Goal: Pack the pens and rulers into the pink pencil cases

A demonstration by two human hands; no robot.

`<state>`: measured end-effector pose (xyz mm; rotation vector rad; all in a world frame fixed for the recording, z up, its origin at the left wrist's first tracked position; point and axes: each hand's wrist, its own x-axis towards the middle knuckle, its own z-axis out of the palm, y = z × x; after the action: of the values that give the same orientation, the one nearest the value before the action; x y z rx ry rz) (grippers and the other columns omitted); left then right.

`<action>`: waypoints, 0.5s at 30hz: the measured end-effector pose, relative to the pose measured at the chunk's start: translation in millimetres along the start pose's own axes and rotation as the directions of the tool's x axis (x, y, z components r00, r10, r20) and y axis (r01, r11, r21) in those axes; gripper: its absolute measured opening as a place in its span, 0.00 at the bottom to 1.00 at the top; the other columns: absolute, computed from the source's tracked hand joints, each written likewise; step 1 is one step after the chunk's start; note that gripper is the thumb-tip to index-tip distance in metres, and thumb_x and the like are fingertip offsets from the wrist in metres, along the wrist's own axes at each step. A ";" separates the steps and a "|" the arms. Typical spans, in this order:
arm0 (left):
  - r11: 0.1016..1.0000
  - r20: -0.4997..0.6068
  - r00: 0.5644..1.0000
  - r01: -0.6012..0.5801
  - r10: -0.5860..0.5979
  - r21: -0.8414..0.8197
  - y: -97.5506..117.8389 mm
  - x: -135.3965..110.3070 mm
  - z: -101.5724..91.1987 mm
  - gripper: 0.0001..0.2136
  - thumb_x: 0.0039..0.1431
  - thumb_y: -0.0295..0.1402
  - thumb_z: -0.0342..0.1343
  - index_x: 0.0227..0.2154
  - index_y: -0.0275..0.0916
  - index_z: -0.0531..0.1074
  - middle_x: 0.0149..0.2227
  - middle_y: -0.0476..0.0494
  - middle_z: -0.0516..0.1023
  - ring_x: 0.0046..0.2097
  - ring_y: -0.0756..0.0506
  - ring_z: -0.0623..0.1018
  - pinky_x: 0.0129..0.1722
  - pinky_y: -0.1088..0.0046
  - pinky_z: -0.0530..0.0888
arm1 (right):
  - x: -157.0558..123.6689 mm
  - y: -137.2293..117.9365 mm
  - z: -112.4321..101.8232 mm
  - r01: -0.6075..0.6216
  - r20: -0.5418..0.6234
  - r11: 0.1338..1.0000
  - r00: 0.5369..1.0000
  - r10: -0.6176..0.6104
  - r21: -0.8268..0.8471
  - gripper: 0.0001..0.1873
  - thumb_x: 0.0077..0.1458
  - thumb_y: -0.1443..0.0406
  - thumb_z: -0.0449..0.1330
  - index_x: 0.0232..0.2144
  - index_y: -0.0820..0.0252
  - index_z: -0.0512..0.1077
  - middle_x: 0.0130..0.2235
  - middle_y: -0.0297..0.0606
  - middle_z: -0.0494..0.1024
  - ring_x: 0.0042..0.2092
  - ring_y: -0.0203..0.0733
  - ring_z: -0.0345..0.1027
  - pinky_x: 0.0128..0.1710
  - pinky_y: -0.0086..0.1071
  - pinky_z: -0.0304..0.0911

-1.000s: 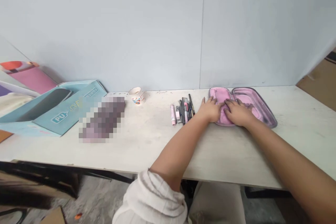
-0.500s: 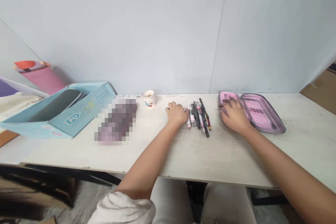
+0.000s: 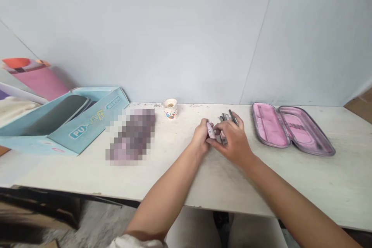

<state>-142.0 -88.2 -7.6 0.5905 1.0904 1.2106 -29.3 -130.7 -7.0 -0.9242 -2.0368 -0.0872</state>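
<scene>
My left hand (image 3: 200, 136) and right hand (image 3: 234, 143), together, close on a pink-barrelled pen (image 3: 210, 130): the left pinches it; the right's hold I cannot tell. Light, stiff, probably slick: I would grip mid-barrel. Pen and hands lie near the left of the open pink zip case (image 3: 290, 130), as do the dark pens (image 3: 224, 119); a paper cup (image 3: 170, 108) sits farther left.

Pink pen (image 3: 210, 130), tilted, pinched between left hand (image 3: 200, 137) and right hand (image 3: 234, 143); dark pens (image 3: 225, 122) just beyond; pink zip case (image 3: 290, 128) lying open to the right.
</scene>
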 end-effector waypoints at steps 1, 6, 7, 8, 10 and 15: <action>0.996 0.012 0.998 0.060 -0.059 -0.066 -0.1 -3.3 2.2 0.09 0.53 0.35 0.45 0.21 0.39 0.60 0.13 0.56 0.55 0.14 0.54 0.58 0.16 0.79 0.58 | 0.0 -0.1 0.3 0.032 -0.010 0.999 0.999 -0.032 -0.003 0.10 0.53 0.56 0.54 0.35 0.53 0.63 0.31 0.31 0.73 0.37 0.41 0.68 0.59 0.53 0.42; 0.954 0.162 0.975 0.187 -0.151 -0.234 -5.9 -14.4 9.9 0.11 0.56 0.34 0.45 0.20 0.38 0.58 0.14 0.55 0.58 0.15 0.55 0.59 0.18 0.80 0.62 | -2.9 4.7 4.9 0.086 -0.116 0.994 0.989 -0.093 -0.063 0.05 0.54 0.62 0.54 0.35 0.53 0.63 0.34 0.33 0.73 0.37 0.39 0.68 0.58 0.52 0.46; 0.949 0.182 0.973 0.189 -0.145 -0.252 -8.4 -15.2 10.6 0.11 0.57 0.35 0.45 0.20 0.38 0.58 0.15 0.55 0.59 0.16 0.55 0.61 0.20 0.80 0.63 | -3.5 5.3 5.9 0.081 -0.140 0.994 0.986 -0.090 -0.070 0.04 0.54 0.63 0.54 0.35 0.53 0.63 0.33 0.33 0.73 0.37 0.39 0.68 0.58 0.52 0.46; 0.946 0.190 0.971 0.190 -0.143 -0.262 -10.8 -15.6 11.0 0.11 0.57 0.35 0.46 0.20 0.38 0.58 0.16 0.54 0.60 0.18 0.55 0.63 0.21 0.80 0.64 | -4.0 5.5 6.5 0.075 -0.161 0.995 0.983 -0.085 -0.071 0.04 0.54 0.63 0.54 0.34 0.53 0.63 0.33 0.33 0.73 0.37 0.39 0.68 0.58 0.53 0.46; 0.944 0.203 0.968 0.196 -0.144 -0.265 -13.7 -15.4 11.4 0.12 0.58 0.35 0.46 0.21 0.37 0.59 0.17 0.54 0.60 0.19 0.55 0.64 0.22 0.80 0.65 | -4.8 5.0 6.4 0.067 -0.179 0.996 0.981 -0.076 -0.059 0.03 0.54 0.63 0.55 0.34 0.53 0.63 0.33 0.32 0.73 0.37 0.39 0.68 0.58 0.53 0.46; 0.966 0.218 0.973 0.121 -0.070 -0.228 -6.2 -15.9 9.7 0.13 0.60 0.37 0.45 0.23 0.37 0.61 0.19 0.53 0.63 0.20 0.55 0.66 0.23 0.79 0.66 | -6.5 5.4 -1.5 0.012 -0.109 0.998 0.994 -0.006 0.061 0.07 0.55 0.58 0.52 0.32 0.52 0.65 0.32 0.32 0.74 0.41 0.41 0.68 0.59 0.52 0.44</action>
<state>-130.1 -103.3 -3.4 0.4608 0.7733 1.1473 -22.6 -131.2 -12.3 -0.8539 -1.9326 -0.0774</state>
